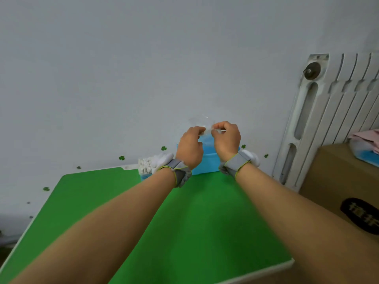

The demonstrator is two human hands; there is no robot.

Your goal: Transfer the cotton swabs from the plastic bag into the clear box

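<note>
Opening step, judged: left hand [189, 147] and right hand [226, 140] pinching thin clear plastic bag [202, 121] at frame centre above green table [194, 222]; next, part mouth over box.

You are in a home room: a white radiator [328, 111] at 2 o'clock, clover stickers [121, 158] on the wall [123, 68], a cardboard box [336, 181] at 3 o'clock.

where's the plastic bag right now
In the head view the plastic bag is held up between the left hand and right hand, above the table's far edge, before the wall.
</note>
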